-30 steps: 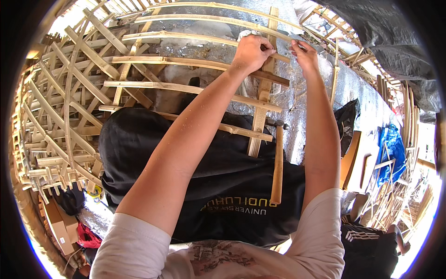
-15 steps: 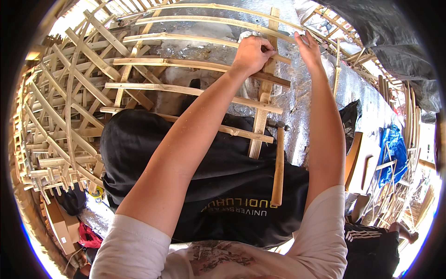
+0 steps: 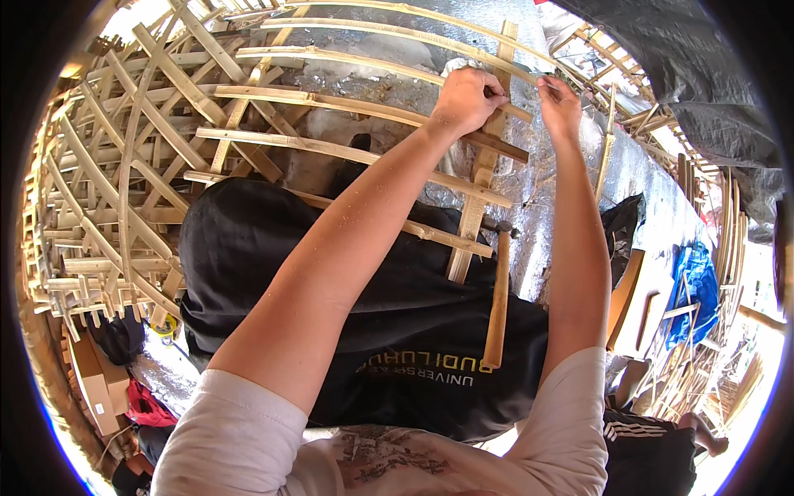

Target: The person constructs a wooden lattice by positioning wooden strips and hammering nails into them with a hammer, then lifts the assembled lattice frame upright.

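Here both hands work at one joint of the curved wooden frame (image 3: 347,103): the left hand (image 3: 467,99) grips the upright slat (image 3: 480,174), fingers closed around it, where it crosses a rib. The right hand (image 3: 560,103) pinches something too small to tell beside it; the hammer (image 3: 499,289) hangs unused below, so fixing this crossing likely calls for picking it up.

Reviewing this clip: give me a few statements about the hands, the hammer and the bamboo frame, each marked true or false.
1. The left hand rests on a bamboo slat of the frame. True.
2. The right hand grips the hammer. False: the hammer hangs from the frame, held by neither hand.
3. The hammer has a wooden handle. True.
4. A red cloth lies under the frame. False: a black garment lies there.
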The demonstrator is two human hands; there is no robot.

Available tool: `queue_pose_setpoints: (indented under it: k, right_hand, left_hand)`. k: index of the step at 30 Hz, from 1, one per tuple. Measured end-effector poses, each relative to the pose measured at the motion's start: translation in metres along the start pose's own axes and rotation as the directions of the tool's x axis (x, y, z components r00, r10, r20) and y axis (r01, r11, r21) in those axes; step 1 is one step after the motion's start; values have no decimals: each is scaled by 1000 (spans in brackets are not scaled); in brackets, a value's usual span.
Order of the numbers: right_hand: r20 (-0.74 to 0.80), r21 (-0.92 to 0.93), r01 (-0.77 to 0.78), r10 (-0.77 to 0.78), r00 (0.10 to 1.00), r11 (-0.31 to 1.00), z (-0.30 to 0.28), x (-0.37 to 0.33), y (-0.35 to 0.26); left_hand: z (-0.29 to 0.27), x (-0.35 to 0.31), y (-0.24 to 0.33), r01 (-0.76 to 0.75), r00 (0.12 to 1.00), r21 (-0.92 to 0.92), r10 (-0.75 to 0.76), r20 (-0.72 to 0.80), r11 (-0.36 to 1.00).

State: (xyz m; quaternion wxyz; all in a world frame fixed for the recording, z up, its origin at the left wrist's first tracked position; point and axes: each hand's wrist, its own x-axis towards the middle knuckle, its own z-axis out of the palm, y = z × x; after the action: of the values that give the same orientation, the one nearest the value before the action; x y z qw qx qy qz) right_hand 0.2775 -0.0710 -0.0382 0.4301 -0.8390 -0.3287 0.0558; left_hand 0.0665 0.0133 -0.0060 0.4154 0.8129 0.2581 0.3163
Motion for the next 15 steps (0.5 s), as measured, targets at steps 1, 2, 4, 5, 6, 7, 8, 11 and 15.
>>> queue_pose_setpoints:
  k: [1, 2, 4, 5, 6, 7, 8, 11, 15]
  right_hand:
    - [13, 24, 10, -11, 1000, 1000, 0, 0, 1]
    - [26, 48, 21, -23, 999, 999, -1, 0, 2]
    - [20, 56, 37, -38, 999, 998, -1, -1, 5]
    - [15, 65, 52, -53, 998, 997, -2, -1, 6]
    - [15, 64, 52, -54, 998, 997, -2, -1, 8]
    - [21, 78, 57, -59, 998, 995, -3, 0, 9]
    - [29, 96, 60, -63, 998, 994, -1, -1, 7]
    - [25, 72, 5, -7, 1000, 997, 0, -5, 5]
    - [16, 97, -19, 18, 1000, 995, -2, -4, 7]
  left_hand:
    - [0, 0, 0, 1, 1000, -1, -1, 0, 1000]
    - [0, -1, 0, -19, 1000, 6, 19, -13, 1000]
    - [0, -1, 1, -39, 999, 12, 40, -27, 999]
    - [1, -1, 1, -55, 998, 29, 56, -36, 998]
    - [1, -1, 1, -71, 996, 46, 73, -44, 996]
    - [1, 0, 1, -71, 996, 45, 73, -45, 996]
    - [0, 0, 0, -50, 998, 35, 51, -30, 998]
    - [-1, 0, -1, -24, 1000, 24, 25, -12, 999]
    - [0, 0, 2, -21, 1000, 20, 21, -3, 1000]
